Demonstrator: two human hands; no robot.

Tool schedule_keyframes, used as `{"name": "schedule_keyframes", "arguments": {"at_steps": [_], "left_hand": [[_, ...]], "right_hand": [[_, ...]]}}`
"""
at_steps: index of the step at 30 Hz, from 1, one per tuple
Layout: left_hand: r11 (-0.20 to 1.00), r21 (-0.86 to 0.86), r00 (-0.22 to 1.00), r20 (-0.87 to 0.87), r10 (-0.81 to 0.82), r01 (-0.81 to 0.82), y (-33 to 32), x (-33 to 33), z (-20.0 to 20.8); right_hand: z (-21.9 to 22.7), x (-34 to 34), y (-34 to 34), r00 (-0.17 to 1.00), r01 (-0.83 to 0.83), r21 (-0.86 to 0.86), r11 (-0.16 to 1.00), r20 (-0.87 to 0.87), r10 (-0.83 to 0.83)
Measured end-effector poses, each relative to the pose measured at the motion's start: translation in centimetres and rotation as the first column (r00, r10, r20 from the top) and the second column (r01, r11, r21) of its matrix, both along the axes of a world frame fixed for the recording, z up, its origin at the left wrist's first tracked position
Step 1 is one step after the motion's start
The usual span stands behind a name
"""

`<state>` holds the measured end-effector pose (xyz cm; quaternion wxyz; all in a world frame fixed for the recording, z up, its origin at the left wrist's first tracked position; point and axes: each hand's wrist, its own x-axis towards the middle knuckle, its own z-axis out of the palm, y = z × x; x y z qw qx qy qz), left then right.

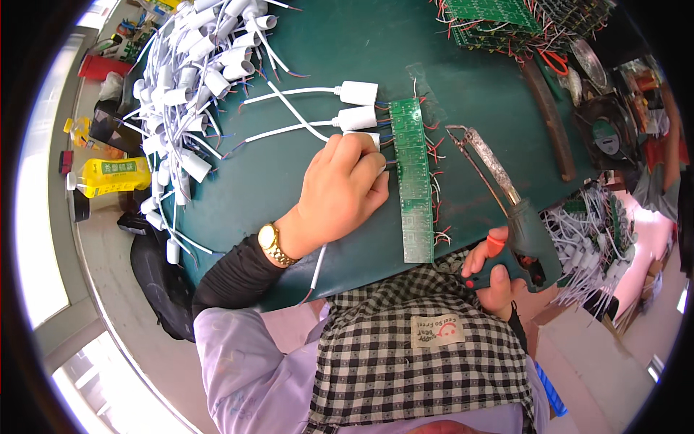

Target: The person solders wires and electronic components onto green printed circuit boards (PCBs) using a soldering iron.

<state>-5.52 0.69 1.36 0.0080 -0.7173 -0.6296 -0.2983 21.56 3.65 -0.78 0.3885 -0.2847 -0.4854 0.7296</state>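
Observation:
My left hand (343, 188) is closed at the left edge of a long green circuit board strip (415, 210), pinching a white socket lead that its fingers mostly hide. The lead's white cable (316, 273) comes out below the wrist, and thin wires run from the fingertips to the board. Just above, two white sockets (356, 117) lie with their thin wires reaching the board; a third (370, 137) is partly covered by the fingers. My right hand (499, 278) grips a dark soldering gun (531, 242), its bent tip (455, 130) right of the board and apart from it.
Many white socket leads (191, 79) are heaped at the far left. Green boards (499, 14) with red and white wires are stacked far right. A dark curved bar (551, 119) and a fan (607, 134) lie at the right. A yellow bottle (112, 177) stands left.

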Motion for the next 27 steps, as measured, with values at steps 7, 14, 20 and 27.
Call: {"name": "schedule_keyframes", "arguments": {"at_steps": [7, 14, 20, 27], "left_hand": [[0.975, -0.058, 0.972, 0.086, 0.218, -0.214, 0.8, 0.4, -0.4], [0.967, -0.037, 0.962, 0.101, 0.254, -0.252, 1.3, 0.2, -0.7], [0.971, -0.049, 0.953, 0.185, 0.238, -0.233, 1.5, 0.0, -1.0], [0.965, -0.087, 0.958, 0.127, 0.259, -0.249, 1.6, 0.3, -0.5]], "right_hand": [[-0.3, 0.0, 0.1, 1.000, -0.012, -0.036, 0.999, -0.001, 0.012], [-0.3, 0.1, 0.3, 0.996, -0.089, -0.057, 0.994, -0.018, 0.088], [0.1, 0.2, 0.4, 0.992, -0.123, -0.068, 0.990, -0.009, 0.122], [0.2, 0.3, 0.6, 0.971, -0.231, -0.017, 0.973, 0.055, 0.231]]}}
